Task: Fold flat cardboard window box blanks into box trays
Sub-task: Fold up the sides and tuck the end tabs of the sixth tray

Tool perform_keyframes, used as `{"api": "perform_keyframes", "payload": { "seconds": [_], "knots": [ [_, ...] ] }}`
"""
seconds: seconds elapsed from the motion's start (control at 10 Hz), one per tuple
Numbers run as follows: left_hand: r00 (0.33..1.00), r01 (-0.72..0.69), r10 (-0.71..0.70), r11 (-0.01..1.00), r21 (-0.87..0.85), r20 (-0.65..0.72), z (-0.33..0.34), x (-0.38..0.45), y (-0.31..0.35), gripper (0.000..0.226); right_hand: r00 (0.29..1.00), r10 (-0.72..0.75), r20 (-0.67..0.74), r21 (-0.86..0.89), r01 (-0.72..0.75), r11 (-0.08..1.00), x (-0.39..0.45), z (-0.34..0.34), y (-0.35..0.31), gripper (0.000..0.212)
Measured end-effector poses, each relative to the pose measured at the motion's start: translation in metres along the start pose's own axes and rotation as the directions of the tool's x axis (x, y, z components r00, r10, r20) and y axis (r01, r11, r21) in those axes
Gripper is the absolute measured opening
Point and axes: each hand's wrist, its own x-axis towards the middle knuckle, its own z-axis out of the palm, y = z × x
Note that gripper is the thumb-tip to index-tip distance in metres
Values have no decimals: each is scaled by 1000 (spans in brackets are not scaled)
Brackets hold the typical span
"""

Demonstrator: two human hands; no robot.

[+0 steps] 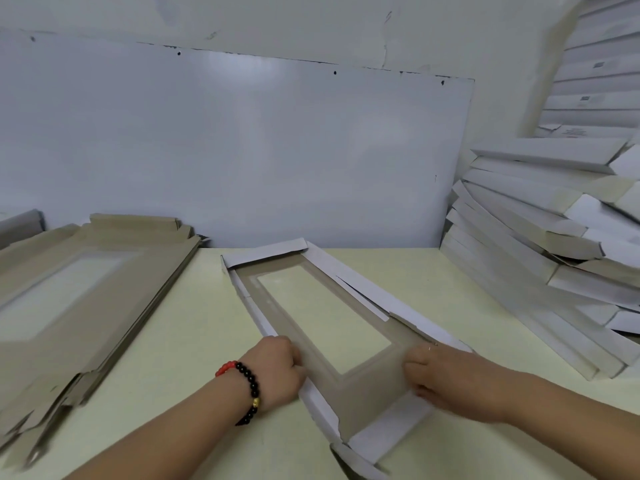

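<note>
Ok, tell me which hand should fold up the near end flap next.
Probably the right hand: it grips the blank just above the near end flap. The left hand holds the opposite long edge, farther from it.

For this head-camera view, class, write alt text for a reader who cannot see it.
Two hands, left hand and right hand, grip the near end of a half-folded window box blank on a pale table. Flat blanks lie left; folded trays are piled right.

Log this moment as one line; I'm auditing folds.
stage: folding | left hand: grips blank near-left edge | right hand: grips near-right edge | flat stack: left
</note>
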Motion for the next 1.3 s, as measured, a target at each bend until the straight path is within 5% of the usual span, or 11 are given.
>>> {"api": "perform_keyframes", "payload": {
  "seconds": [0.2,0.3,0.5,0.6,0.7,0.8,0.9,1.0,1.1,1.2,1.3],
  "knots": [
    [991,-129,128,991,32,48,0,4,-12,37,993,112,-42,-7,-113,994,-2,14,-8,26],
    [971,-239,237,969,66,43,6,4,-23,44,974,21,-224,-103,-44,994,1,8,-14,6],
    [967,-235,250,950,206,-51,-7,23,-36,18,924,-20,-381,37,37,999,-13,3,-45,8],
    [978,-171,193,958,230,-74,-14,34,-48,19,988,110,-109,91,-101,991,-22,22,-68,30],
    [967,-191,219,962,198,-129,-13,34,-53,28,978,113,-177,-147,-140,979,-31,33,-82,52],
    [917,-310,332,942,131,-220,-5,19,-50,30,950,67,-306,-14,-75,997,-24,31,-95,60],
    [888,-443,425,893,-79,-178,3,-13,-44,39,934,84,-346,-27,-99,995,-19,28,-101,47],
    [847,-531,520,825,-192,-109,9,-45,-38,28,924,50,-379,-112,-99,989,-19,34,-97,60],
    [828,-559,546,823,-102,-130,13,-53,-33,8,966,14,-259,18,-9,1000,-20,23,-92,39],
    [886,-451,440,892,-45,-145,11,-48,-31,24,991,-57,-124,-10,56,998,-20,7,-77,49],
    [916,-346,358,933,95,-180,15,-44,-29,22,979,-71,-189,12,75,997,-24,0,-60,57]
  ]
}}
